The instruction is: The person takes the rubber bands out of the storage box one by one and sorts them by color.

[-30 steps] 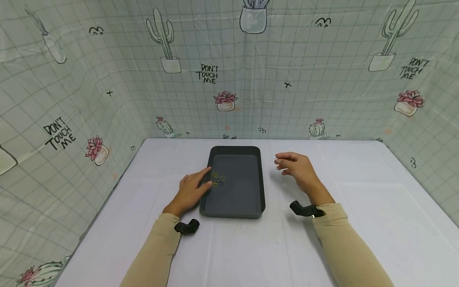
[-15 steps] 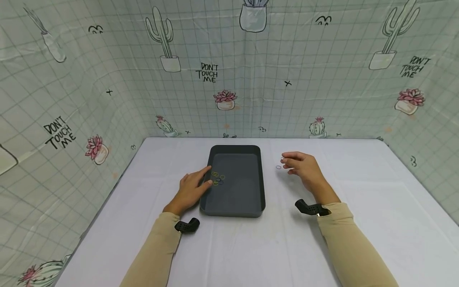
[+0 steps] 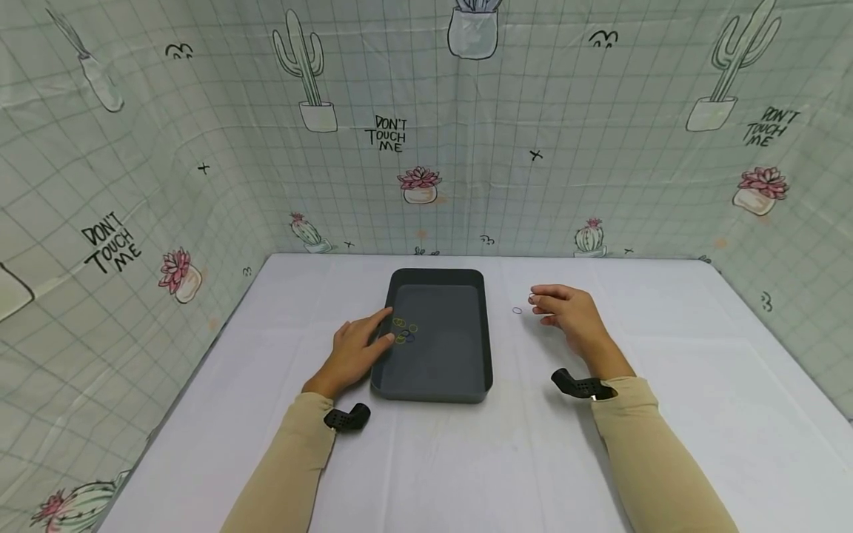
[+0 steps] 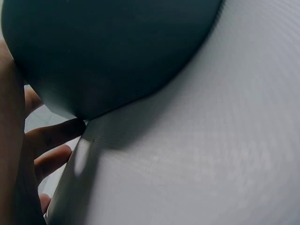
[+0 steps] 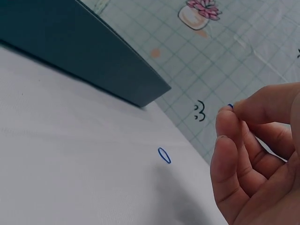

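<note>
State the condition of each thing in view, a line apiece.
Tray: upright, open-topped, on the table.
Yellow rings: lying in the tray, toward its left.
Blue rings in tray: overlapping.
Loose blue ring: lying on the table, right of the tray.
Pinched blue ring: off the table, mostly hidden.
Left hand: resting on the tray's left rim.
Right hand: above the table, pinching a ring.
Backdrop: creased.

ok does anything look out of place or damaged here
Only one thing stands out: a blue ring lies alone on the white table, outside the tray and near the right hand, while yellow and blue rings sit inside the tray. Nothing visible looks damaged.
</note>
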Available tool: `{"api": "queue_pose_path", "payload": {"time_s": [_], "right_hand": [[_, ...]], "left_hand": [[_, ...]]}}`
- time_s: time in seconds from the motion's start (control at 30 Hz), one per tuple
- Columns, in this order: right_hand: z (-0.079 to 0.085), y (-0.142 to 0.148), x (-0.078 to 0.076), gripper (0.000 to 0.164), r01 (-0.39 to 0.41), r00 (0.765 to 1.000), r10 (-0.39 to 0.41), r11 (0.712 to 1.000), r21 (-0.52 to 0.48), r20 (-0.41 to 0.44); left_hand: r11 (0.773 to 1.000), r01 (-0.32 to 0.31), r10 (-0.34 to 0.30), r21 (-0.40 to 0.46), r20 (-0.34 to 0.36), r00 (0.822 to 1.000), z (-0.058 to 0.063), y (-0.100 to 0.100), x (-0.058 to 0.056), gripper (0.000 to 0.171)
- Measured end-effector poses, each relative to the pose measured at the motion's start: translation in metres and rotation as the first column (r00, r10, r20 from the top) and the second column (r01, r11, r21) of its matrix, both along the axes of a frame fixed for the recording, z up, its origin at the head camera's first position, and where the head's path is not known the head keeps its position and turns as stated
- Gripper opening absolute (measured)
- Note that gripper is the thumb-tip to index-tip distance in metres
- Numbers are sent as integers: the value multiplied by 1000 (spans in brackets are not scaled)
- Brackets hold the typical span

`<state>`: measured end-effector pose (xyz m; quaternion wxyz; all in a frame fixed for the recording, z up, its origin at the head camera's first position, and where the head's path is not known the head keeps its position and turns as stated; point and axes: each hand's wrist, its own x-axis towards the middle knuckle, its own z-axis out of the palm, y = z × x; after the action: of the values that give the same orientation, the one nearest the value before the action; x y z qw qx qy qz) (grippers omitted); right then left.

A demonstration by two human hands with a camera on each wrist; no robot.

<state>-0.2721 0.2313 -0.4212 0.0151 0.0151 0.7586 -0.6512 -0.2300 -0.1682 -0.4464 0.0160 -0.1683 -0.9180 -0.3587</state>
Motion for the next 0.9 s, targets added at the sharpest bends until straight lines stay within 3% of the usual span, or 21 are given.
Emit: {"api": "queue_pose_path", "payload": {"time_s": [0.57, 0.9], "right_hand": [[-7, 9, -4, 44, 9, 999, -12, 994, 109, 32], [-13, 10, -6, 39, 14, 999, -18, 992, 124, 32]], "left_hand": [[1000, -6, 5, -14, -4, 1000, -2, 0, -1, 58], [1000, -3, 3, -24, -4, 1000, -2, 0, -1, 59]]}}
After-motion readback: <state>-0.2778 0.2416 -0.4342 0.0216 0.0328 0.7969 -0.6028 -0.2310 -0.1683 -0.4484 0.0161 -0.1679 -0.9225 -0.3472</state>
